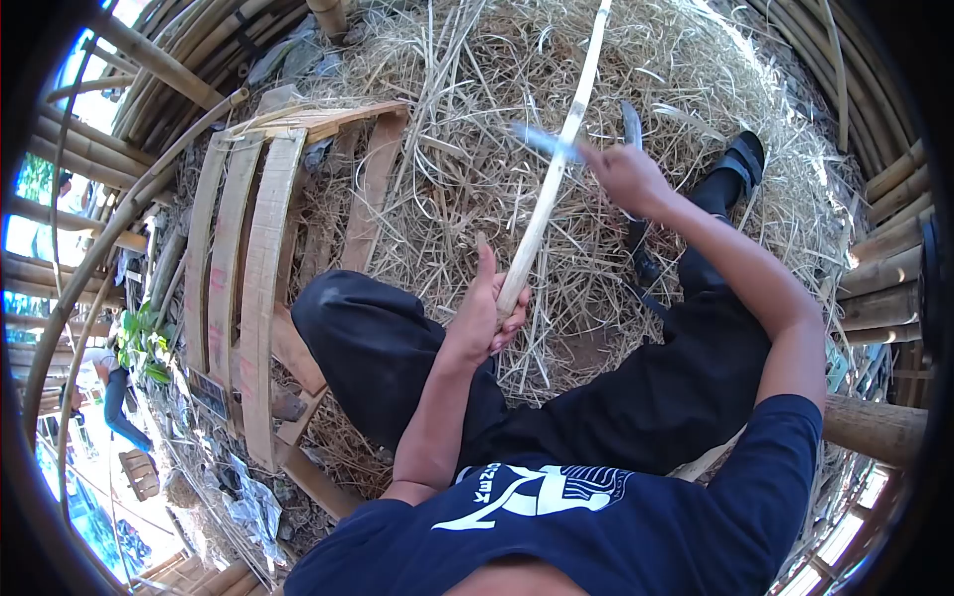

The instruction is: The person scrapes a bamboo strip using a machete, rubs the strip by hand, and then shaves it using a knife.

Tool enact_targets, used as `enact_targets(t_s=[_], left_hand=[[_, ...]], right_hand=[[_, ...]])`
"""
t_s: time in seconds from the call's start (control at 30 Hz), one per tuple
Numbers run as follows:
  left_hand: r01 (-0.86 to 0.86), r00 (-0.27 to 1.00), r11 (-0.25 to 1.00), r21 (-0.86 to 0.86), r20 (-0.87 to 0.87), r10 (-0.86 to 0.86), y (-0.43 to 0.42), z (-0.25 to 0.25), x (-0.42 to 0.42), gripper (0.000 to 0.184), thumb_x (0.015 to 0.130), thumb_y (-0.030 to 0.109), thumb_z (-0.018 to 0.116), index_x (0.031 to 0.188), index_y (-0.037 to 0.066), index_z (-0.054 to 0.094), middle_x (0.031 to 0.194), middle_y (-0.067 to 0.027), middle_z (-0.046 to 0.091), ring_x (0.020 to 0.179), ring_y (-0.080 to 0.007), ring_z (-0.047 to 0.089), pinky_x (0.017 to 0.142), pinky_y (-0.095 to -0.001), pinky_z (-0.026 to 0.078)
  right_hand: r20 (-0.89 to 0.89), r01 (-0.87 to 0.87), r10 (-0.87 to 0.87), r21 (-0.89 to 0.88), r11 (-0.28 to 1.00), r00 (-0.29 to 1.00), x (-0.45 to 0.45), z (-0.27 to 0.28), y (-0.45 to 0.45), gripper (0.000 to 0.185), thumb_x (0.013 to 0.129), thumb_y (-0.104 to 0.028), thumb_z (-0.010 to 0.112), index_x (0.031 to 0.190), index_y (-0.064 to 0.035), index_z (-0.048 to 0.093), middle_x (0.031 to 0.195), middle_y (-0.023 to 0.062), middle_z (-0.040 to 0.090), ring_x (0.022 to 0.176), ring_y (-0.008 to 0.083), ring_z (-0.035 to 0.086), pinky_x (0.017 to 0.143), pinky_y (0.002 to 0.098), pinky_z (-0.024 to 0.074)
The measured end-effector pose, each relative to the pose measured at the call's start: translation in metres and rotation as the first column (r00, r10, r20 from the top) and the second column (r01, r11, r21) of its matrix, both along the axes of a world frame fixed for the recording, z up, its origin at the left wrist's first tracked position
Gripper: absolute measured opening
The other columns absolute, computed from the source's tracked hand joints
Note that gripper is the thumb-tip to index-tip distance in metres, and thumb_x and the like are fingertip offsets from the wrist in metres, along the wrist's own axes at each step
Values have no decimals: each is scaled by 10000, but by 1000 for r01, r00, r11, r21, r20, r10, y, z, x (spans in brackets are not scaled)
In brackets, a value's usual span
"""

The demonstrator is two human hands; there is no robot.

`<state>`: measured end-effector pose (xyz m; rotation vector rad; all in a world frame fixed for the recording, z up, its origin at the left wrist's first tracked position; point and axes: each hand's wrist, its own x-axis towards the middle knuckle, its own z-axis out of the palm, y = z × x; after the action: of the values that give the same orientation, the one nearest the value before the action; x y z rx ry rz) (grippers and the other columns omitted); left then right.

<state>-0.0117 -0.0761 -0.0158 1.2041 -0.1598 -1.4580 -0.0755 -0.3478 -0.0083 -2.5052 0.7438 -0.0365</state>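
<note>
My left hand (489,313) is wrapped round the lower end of a long pale bamboo strip (542,204), its thumb pointing up along one side. The strip slants up and away to the top of the view. My right hand (630,179) is closed on a knife, whose handle is hidden in the fingers. Its blade (542,140), smeared by motion, lies across the strip around its middle. Below and behind my right hand, a dark curved blade (631,123) lies on the shavings.
Bamboo shavings (586,298) cover the ground between my legs. A wooden slatted crate (268,238) stands to the left. Bamboo poles (884,273) line the right side, with more at the upper left. A person's leg (124,412) shows at the far left.
</note>
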Motion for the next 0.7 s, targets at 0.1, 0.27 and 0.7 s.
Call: enact_targets(t_s=[0.1,0.27,0.7], left_hand=[[43,999,999,-7,3,-43,-3,-5,-2,788,847,783,145,740,74,472,464,31,393,294,-40,302,271,-179,253],[3,999,1000,-12,-33,-3,2,2,4,812,831,798,125,735,74,477,469,27,407,295,-37,307,272,-170,250],[-33,999,999,32,22,32,1,-11,4,790,864,767,137,722,71,484,440,31,382,278,-39,296,267,-172,235]], right_hand=[[7,79,-79,36,996,997,-5,-4,-2,725,988,-510,317,594,32,592,531,220,548,537,362,590,623,475,476],[-30,-82,82,-29,996,996,-2,-7,5,738,989,-514,295,609,32,615,539,232,545,576,366,612,642,474,481],[95,-196,215,-183,964,972,-3,-29,12,622,994,-443,331,659,1,608,558,205,551,542,363,588,571,474,462]])
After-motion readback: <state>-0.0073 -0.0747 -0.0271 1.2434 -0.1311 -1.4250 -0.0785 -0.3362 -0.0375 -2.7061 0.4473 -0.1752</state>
